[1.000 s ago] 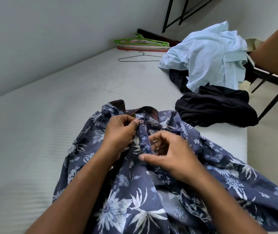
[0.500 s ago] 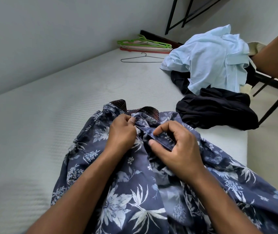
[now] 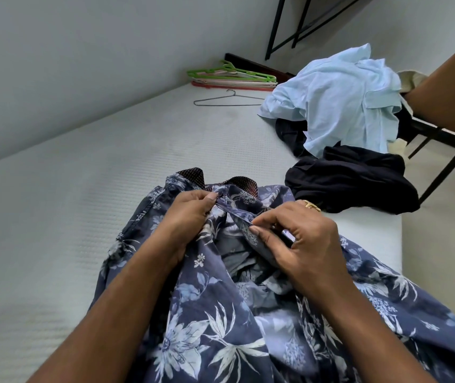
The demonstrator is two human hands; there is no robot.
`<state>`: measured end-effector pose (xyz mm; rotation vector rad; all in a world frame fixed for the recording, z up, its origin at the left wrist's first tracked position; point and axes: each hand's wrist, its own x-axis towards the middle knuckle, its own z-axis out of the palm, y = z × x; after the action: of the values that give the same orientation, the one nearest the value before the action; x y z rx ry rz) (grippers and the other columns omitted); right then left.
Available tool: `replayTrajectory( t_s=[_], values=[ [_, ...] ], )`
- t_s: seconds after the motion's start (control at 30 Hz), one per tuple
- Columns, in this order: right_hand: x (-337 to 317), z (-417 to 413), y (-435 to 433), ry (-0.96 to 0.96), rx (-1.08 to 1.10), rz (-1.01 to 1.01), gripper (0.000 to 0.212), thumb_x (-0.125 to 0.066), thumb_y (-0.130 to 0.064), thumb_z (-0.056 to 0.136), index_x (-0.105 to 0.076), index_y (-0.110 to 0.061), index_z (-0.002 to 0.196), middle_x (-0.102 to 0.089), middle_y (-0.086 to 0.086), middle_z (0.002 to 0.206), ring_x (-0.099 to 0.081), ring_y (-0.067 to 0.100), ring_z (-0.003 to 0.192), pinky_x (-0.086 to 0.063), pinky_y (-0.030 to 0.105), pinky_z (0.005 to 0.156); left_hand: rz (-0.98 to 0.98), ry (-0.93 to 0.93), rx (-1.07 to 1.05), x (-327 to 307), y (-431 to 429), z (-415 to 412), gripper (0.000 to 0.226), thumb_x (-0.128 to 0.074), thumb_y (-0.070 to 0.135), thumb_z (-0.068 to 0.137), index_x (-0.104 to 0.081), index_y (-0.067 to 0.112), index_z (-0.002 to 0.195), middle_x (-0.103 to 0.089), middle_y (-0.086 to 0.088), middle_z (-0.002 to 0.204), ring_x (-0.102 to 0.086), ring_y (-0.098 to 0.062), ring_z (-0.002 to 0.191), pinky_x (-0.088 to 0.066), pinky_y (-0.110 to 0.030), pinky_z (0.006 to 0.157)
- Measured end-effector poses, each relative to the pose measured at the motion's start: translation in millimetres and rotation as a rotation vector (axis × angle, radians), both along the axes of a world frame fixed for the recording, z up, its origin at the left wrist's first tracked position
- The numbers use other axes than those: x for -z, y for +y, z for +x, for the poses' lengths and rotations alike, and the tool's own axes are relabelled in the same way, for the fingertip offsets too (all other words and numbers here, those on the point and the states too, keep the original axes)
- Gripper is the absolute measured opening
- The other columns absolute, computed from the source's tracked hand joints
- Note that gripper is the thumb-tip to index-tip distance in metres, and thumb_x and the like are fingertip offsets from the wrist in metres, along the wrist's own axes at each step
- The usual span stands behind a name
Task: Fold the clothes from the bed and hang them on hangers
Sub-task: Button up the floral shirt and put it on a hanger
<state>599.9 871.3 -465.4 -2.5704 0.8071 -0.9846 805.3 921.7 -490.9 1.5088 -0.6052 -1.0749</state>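
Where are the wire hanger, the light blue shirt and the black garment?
wire hanger [image 3: 229,105]: head view, on its bottom bar.
light blue shirt [image 3: 339,106]: head view, middle of the cloth.
black garment [image 3: 350,183]: head view, middle of the heap.

- the right hand has moved up the placket, closer to the left hand, and pinches it there.
- the placket, straight a second ago, now slants right, and the shirt front gapes open below it.
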Motion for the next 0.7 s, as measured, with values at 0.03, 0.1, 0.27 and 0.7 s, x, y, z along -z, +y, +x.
replayTrajectory(
  t_s=[0.03,0.1,0.27,0.7],
  values=[
    [-3.4,-1.0,1.9,-0.014,-0.021,0.033,0.012,-0.085,-0.016,0.087,-0.077,-0.018,0.096,-0.069,-0.013,0.090,-0.062,0.003,0.083,-0.050,0.021,0.076,-0.002,-0.052,-0.005,-1.1,0.1,-1.0,0.026,-0.059,0.025,0.106,-0.070,0.015,0.084,-0.059,-0.011,0.073,-0.051,-0.019,0.063,-0.044,-0.032,0.065],
    [-6.4,-1.5,7.9,-0.006,-0.062,0.104,0.015,-0.081,-0.013,0.090,-0.076,-0.021,0.101,-0.064,-0.016,0.090,-0.061,0.001,0.082,-0.046,0.011,0.074,-0.008,-0.120,-0.009,-4.4,0.4,-3.3,0.026,-0.058,0.028,0.106,-0.068,0.016,0.085,-0.056,-0.013,0.069,-0.047,-0.019,0.061,-0.043,-0.034,0.063],
    [21.7,17.8,17.1,0.207,0.042,0.208,0.027,-0.059,-0.021,0.102,-0.073,-0.033,0.122,-0.052,-0.012,0.094,-0.056,0.007,0.086,-0.049,0.028,0.070,-0.032,-0.015,0.004,-10.5,1.8,-7.2,0.025,-0.057,0.025,0.107,-0.072,0.011,0.092,-0.076,-0.022,0.087,-0.069,-0.027,0.075,-0.060,-0.046,0.077],
    [32.4,36.9,0.2,-0.141,-0.114,0.933,0.037,-0.052,0.002,0.101,-0.080,-0.022,0.095,-0.077,-0.009,0.095,-0.068,0.001,0.088,-0.049,0.015,0.080,-0.138,0.296,0.008,-19.1,4.0,-11.8,0.023,-0.059,0.020,0.105,-0.069,0.001,0.098,-0.072,-0.016,0.078,-0.066,-0.019,0.059,-0.062,-0.035,0.061]
  ],
)
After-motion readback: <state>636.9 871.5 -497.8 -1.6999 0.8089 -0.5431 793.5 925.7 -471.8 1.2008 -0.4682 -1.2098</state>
